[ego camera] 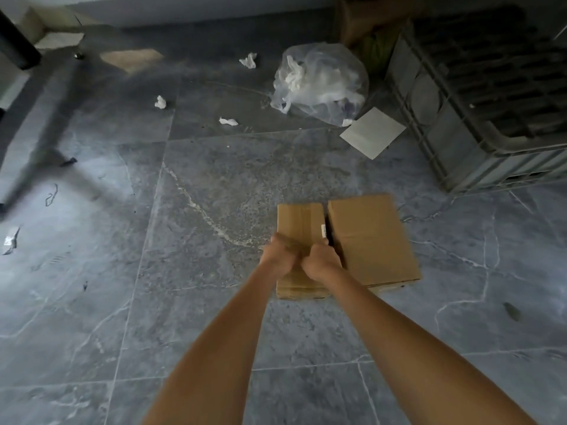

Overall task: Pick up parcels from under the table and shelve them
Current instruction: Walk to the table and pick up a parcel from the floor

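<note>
Two brown cardboard parcels lie side by side on the grey tiled floor. The narrower left parcel [300, 219] has tape along its top. The wider right parcel [372, 240] touches it. Both my hands rest on the left parcel: my left hand [277, 256] curls over its left edge, and my right hand [320, 260] grips its right edge, in the gap between the two parcels. The near part of the left parcel is hidden by my hands and wrists.
A grey plastic crate [478, 96] stands at the back right. A clear plastic bag [322, 82] of crumpled paper and a white sheet [372, 131] lie behind the parcels. Paper scraps [160, 102] litter the floor. A dark table leg [15, 41] is far left.
</note>
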`<action>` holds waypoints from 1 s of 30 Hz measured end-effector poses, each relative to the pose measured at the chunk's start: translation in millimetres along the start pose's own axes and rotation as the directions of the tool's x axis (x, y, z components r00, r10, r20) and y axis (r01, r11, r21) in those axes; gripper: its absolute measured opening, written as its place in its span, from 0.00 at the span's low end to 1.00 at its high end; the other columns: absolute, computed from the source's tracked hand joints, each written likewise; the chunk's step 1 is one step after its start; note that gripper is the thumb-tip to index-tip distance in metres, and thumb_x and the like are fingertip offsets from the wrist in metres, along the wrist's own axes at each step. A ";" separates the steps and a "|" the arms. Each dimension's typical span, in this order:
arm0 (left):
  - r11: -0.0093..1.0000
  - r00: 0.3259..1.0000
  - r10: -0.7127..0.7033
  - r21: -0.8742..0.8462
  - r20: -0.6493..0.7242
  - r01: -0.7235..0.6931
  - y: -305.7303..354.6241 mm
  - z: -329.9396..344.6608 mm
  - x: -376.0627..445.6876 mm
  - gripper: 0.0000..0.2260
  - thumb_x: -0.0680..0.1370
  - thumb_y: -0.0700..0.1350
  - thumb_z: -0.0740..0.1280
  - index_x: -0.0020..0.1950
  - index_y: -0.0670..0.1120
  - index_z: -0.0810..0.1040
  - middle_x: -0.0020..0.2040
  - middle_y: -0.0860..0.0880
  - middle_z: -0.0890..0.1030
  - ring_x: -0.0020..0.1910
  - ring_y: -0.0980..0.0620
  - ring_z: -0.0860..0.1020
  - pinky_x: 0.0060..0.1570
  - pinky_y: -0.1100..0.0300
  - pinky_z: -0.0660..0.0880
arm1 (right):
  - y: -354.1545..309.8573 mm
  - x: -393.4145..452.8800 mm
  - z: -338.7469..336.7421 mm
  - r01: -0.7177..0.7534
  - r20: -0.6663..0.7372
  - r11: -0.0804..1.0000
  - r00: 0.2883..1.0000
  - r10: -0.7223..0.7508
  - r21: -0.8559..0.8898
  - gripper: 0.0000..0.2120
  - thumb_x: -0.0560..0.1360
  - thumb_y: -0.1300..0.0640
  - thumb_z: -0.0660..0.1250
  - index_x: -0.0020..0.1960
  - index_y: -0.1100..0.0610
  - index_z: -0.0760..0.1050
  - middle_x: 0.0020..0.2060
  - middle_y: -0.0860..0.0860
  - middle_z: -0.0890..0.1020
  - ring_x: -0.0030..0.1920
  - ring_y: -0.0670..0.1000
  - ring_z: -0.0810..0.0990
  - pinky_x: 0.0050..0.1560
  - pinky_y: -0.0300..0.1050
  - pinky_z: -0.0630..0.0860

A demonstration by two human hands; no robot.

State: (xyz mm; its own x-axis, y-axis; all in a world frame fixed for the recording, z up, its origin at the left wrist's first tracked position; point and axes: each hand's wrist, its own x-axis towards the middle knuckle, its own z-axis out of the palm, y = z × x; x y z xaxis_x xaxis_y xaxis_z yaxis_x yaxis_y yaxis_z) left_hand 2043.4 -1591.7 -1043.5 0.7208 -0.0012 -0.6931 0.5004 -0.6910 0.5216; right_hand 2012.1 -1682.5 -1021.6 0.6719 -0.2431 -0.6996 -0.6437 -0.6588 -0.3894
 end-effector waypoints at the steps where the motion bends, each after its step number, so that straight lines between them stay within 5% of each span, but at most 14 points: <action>1: 1.000 1.000 -0.011 -0.013 -0.004 0.011 -0.3 0.8 1.5 0.25 0.75 0.46 0.65 0.70 0.41 0.63 0.64 0.38 0.74 0.60 0.39 0.75 0.53 0.51 0.75 | 0.7 1.0 -0.2 -0.002 -0.001 1.000 1.000 0.002 0.029 0.34 0.77 0.55 0.61 0.74 0.68 0.47 0.67 0.63 0.69 0.64 0.62 0.73 0.56 0.49 0.73; 8: 0.998 0.999 -0.045 -0.050 -0.014 0.044 14.5 -26.9 -40.5 0.24 0.73 0.49 0.65 0.67 0.41 0.70 0.57 0.41 0.80 0.54 0.42 0.79 0.48 0.54 0.76 | -15.9 -48.3 -29.1 0.027 -0.013 0.996 1.000 -0.026 0.089 0.30 0.77 0.57 0.62 0.72 0.67 0.55 0.66 0.64 0.71 0.65 0.63 0.72 0.60 0.52 0.72; 16: 1.000 0.999 0.017 -0.013 -0.050 -0.018 100.1 -120.5 -235.3 0.28 0.72 0.46 0.71 0.68 0.42 0.66 0.62 0.43 0.76 0.60 0.43 0.76 0.50 0.55 0.73 | -57.2 -209.4 -136.4 0.012 -0.097 0.995 0.995 -0.002 0.100 0.18 0.76 0.60 0.58 0.65 0.63 0.71 0.60 0.61 0.79 0.60 0.60 0.78 0.53 0.47 0.75; 20: 0.995 0.999 0.041 -0.093 -0.023 -0.043 143.7 -167.4 -347.8 0.30 0.71 0.48 0.73 0.69 0.44 0.66 0.65 0.45 0.76 0.63 0.45 0.75 0.56 0.58 0.72 | -71.9 -313.1 -207.0 0.002 -0.156 0.966 0.987 0.040 0.258 0.14 0.77 0.62 0.57 0.57 0.62 0.79 0.56 0.60 0.82 0.57 0.60 0.80 0.50 0.47 0.74; 24: 0.989 0.999 0.043 -0.140 0.003 -0.042 190.0 -204.4 -444.2 0.30 0.72 0.49 0.72 0.70 0.42 0.65 0.66 0.44 0.75 0.65 0.45 0.74 0.61 0.56 0.72 | -80.1 -421.1 -261.0 0.097 -0.223 0.869 0.975 0.015 0.485 0.14 0.74 0.66 0.64 0.58 0.61 0.80 0.53 0.58 0.84 0.55 0.57 0.81 0.59 0.48 0.76; 27: 0.990 0.998 0.025 -0.138 0.049 -0.018 215.5 -221.9 -499.7 0.42 0.69 0.55 0.73 0.76 0.41 0.57 0.72 0.45 0.68 0.70 0.45 0.69 0.67 0.56 0.67 | -77.1 -483.8 -291.6 0.083 -0.176 0.812 0.984 0.025 0.577 0.18 0.70 0.64 0.71 0.60 0.59 0.79 0.53 0.55 0.84 0.52 0.53 0.81 0.61 0.50 0.76; 30: 0.990 0.992 0.064 -0.134 0.106 -0.050 233.8 -231.4 -539.4 0.45 0.63 0.59 0.74 0.74 0.43 0.60 0.69 0.47 0.70 0.65 0.47 0.72 0.65 0.54 0.70 | -70.2 -529.4 -313.0 0.024 -0.127 0.775 0.989 0.073 0.631 0.33 0.67 0.55 0.76 0.70 0.54 0.68 0.62 0.54 0.77 0.62 0.53 0.75 0.64 0.48 0.72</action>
State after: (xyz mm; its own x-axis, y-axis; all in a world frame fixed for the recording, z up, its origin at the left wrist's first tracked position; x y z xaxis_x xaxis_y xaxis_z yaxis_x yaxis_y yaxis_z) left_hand 1882.5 -1585.3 -432.5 0.6966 -0.1223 -0.7069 0.5236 -0.5869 0.6176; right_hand 1816.3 -1730.4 -436.4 0.6640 -0.3795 -0.6443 -0.7142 -0.0668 -0.6967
